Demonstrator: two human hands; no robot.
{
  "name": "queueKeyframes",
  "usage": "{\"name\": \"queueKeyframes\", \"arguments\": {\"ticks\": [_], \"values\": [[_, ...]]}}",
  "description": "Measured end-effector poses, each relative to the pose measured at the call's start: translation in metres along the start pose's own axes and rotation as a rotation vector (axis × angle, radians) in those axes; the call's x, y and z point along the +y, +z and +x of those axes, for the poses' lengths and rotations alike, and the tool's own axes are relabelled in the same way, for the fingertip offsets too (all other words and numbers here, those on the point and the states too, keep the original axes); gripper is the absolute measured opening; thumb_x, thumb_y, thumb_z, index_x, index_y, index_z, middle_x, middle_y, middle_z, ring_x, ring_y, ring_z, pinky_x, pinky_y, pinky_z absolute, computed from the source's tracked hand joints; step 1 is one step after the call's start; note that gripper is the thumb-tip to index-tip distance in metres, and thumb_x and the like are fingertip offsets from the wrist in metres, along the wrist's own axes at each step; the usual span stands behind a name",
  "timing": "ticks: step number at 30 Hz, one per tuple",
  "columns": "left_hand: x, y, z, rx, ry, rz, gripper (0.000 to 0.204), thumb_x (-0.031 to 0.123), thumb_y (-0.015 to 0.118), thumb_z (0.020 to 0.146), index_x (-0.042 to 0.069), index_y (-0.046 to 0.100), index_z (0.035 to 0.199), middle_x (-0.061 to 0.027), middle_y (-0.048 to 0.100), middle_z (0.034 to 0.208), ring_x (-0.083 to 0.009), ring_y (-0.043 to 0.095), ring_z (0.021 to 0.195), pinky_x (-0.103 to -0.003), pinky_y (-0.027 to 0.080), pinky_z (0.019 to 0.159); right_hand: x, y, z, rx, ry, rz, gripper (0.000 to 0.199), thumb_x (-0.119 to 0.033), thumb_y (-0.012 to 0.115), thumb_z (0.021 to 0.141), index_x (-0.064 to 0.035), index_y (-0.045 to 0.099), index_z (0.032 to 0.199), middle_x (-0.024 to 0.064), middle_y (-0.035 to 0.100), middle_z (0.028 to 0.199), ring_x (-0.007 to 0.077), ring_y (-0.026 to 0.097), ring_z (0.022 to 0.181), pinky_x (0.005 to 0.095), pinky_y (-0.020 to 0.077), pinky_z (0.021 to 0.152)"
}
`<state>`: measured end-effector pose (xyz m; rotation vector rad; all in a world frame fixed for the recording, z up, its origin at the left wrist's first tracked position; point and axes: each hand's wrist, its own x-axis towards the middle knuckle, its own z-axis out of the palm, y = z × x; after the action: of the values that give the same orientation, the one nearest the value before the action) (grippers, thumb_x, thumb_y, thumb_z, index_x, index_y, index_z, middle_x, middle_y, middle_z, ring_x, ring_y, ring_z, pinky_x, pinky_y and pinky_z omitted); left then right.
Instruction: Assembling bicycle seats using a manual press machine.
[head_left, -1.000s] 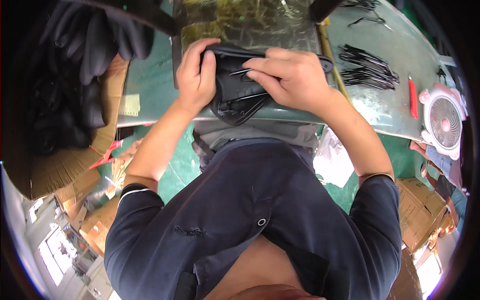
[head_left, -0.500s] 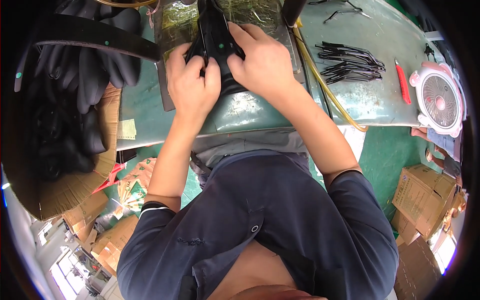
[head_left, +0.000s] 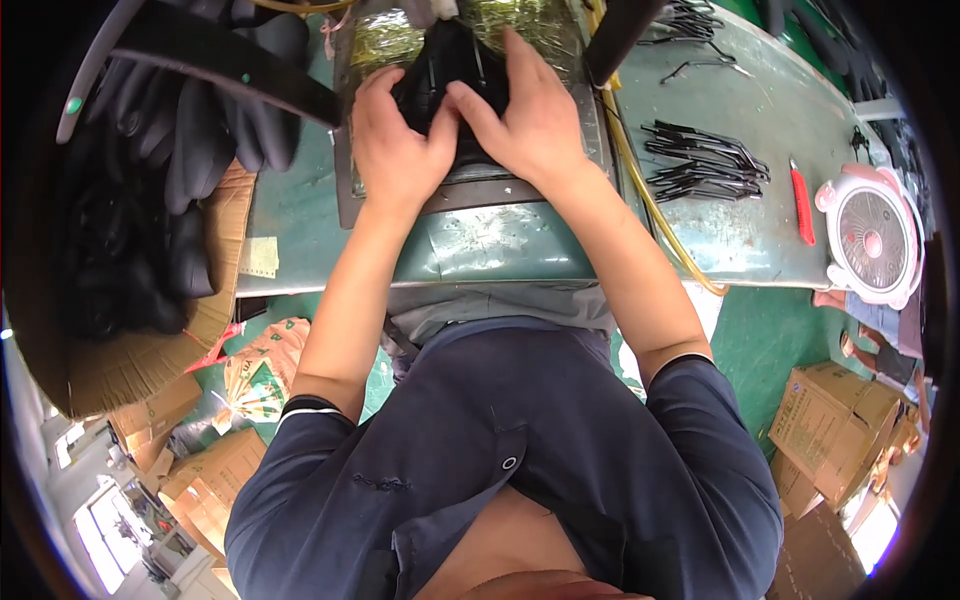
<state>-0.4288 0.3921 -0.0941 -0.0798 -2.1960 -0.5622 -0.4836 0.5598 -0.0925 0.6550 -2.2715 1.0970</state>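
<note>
A black soft pouch-like piece point(head_left: 450, 70) lies on a metal plate point(head_left: 470, 195) at the far middle of the green workbench. My left hand point(head_left: 395, 145) presses on its left side with fingers curled over it. My right hand point(head_left: 525, 115) covers its right side, thumb pushing into the middle. Both hands grip the black piece together. Most of the piece is hidden under my fingers.
A pile of black wire clips point(head_left: 705, 160) lies to the right on the bench, with a red-handled tool point(head_left: 803, 200) and a small pink fan point(head_left: 872, 240) beyond. A yellow hose point(head_left: 650, 205) runs across the bench. Black rubbery pieces point(head_left: 160, 150) fill a cardboard box at left. Cardboard boxes point(head_left: 830, 420) stand on the floor.
Both hands have pushed the black piece farther away from my body, onto the metal plate under the machine. The piece looks more bunched up now.
</note>
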Motion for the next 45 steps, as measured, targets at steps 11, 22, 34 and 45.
{"name": "queueKeyframes", "arguments": {"ticks": [11,22,34,45], "values": [[0.008,-0.070,0.035,-0.472,-0.638,-0.368,0.043,0.015,0.077,0.078,0.001,0.077,0.119,-0.0116,0.079,0.114,-0.0186,0.074,0.105,-0.032,0.056,0.094,0.007,-0.078,-0.013,-0.141,-0.134,0.131,0.074,0.009,0.051,0.082,0.0002,0.052,0.155,0.0214,0.061,0.153,0.0376,0.059,0.142,0.0458,0.0451,0.121],[-0.033,-0.150,0.001,-0.202,-0.386,-0.374,0.018,0.001,0.074,0.101,0.000,0.074,0.119,-0.0070,0.079,0.112,-0.0140,0.074,0.104,-0.029,0.058,0.093,0.039,-0.149,-0.040,0.227,0.573,0.449,0.034,-0.006,0.082,0.091,0.0045,0.063,0.117,0.0119,0.073,0.098,0.0228,0.075,0.084,0.0380,0.0615,0.083],[-0.185,-0.190,-0.001,-0.114,0.044,0.849,0.066,0.005,0.066,0.087,0.009,0.057,0.151,-0.0160,0.054,0.160,-0.0398,0.053,0.144,-0.051,0.040,0.123,0.148,-0.203,0.041,-0.142,0.194,-0.263,0.062,0.002,0.067,0.083,0.0020,0.063,0.145,0.0236,0.066,0.143,0.0314,0.072,0.120,0.0409,0.0589,0.101],[-0.195,-0.278,0.057,0.250,-0.549,0.208,0.041,0.024,0.073,0.101,0.000,0.074,0.134,-0.0160,0.073,0.139,-0.0263,0.067,0.129,-0.037,0.051,0.112,0.141,-0.269,-0.009,-0.774,0.300,-0.751,0.061,0.008,0.061,0.088,-0.0116,0.062,0.146,0.0187,0.070,0.122,0.0403,0.069,0.118,0.0503,0.0573,0.098]]}}
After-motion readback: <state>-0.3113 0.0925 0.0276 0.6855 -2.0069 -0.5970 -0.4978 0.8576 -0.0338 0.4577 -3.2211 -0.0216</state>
